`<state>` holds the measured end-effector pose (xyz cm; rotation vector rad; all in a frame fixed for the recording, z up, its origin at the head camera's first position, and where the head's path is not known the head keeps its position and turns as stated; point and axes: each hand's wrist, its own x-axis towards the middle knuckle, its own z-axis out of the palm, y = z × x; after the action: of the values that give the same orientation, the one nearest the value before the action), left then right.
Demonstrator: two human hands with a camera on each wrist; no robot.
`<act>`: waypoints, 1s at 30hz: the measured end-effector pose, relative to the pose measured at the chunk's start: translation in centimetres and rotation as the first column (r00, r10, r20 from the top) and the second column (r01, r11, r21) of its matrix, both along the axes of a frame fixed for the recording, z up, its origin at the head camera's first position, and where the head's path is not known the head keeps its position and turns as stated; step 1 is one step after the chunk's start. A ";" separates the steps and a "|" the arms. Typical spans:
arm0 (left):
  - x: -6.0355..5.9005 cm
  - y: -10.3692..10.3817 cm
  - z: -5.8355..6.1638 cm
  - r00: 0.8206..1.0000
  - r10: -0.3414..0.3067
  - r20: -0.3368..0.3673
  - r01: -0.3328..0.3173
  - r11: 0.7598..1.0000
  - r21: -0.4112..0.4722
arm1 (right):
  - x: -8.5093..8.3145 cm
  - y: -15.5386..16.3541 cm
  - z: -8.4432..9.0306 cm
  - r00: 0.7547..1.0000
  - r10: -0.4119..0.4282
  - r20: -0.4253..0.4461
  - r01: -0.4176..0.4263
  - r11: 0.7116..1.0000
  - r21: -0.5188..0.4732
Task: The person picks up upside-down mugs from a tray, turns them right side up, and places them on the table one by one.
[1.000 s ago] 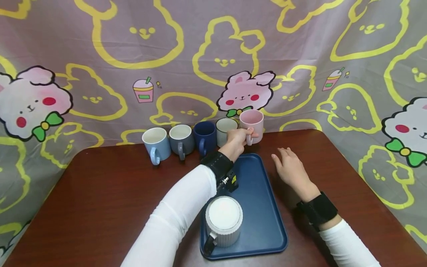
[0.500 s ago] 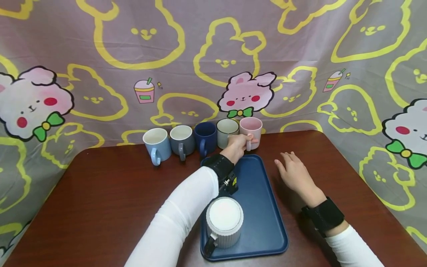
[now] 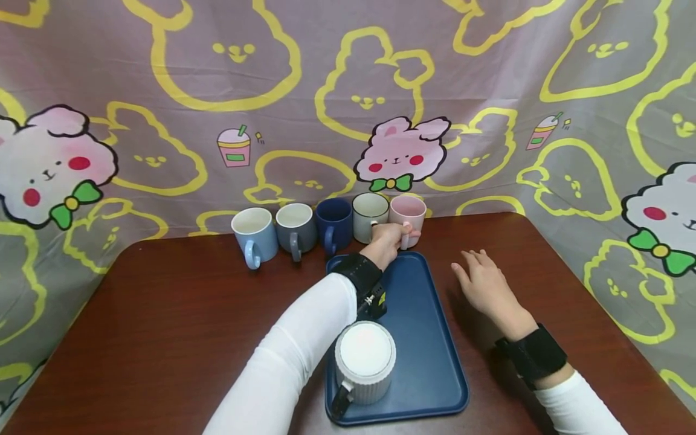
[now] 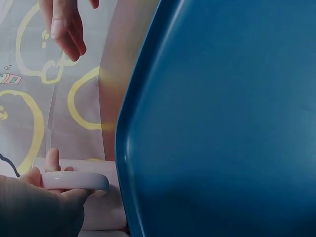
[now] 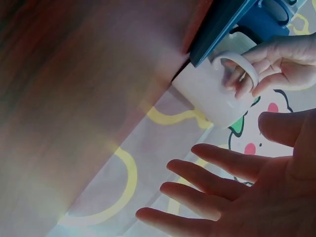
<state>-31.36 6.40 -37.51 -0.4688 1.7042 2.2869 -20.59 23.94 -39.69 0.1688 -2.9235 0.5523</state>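
At the right end of a row of mugs, the left hand (image 3: 383, 240) grips the handle of a pink mug (image 3: 409, 212). In the left wrist view, fingers pass through the pale handle (image 4: 74, 180). The pink mug stands upright beside a white mug with a dark rim (image 3: 370, 211). The right hand (image 3: 486, 286) hovers to the right of the blue tray (image 3: 424, 350), its fingers spread and holding nothing. From the right wrist view, the pink mug (image 5: 207, 94) shows beyond the right fingers (image 5: 207, 182). A ribbed, light grey mug (image 3: 365, 362) sits upside down on the tray.
Left of the white mug stand a dark blue mug (image 3: 334, 222), a grey mug (image 3: 296, 229) and a light blue mug (image 3: 255, 235), handles toward the front. A patterned cloth (image 3: 304, 72) hangs behind the brown table (image 3: 179, 326).
The left hand has lowered the pink mug into line with the other mugs, still gripping its handle. The right hand has drifted slightly right and toward the front.
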 end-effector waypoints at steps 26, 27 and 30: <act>0.3 0.7 -0.4 0.999 -0.020 -0.048 0.004 0.951 -0.310 | 0.9 2.0 0.3 0.997 -0.027 0.077 0.027 1.000 0.008; 0.3 0.8 -0.3 0.998 -0.023 -0.054 0.003 0.942 -0.336 | 1.0 2.1 0.3 0.996 -0.028 0.080 0.028 1.000 0.007; 0.3 0.8 -0.4 0.997 -0.031 -0.065 0.005 0.928 -0.372 | 1.1 2.2 0.2 0.996 -0.029 0.084 0.028 1.000 0.008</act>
<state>-31.07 7.19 -37.89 -0.4456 2.1793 1.9874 -19.52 26.15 -39.48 0.1070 -3.0049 0.5584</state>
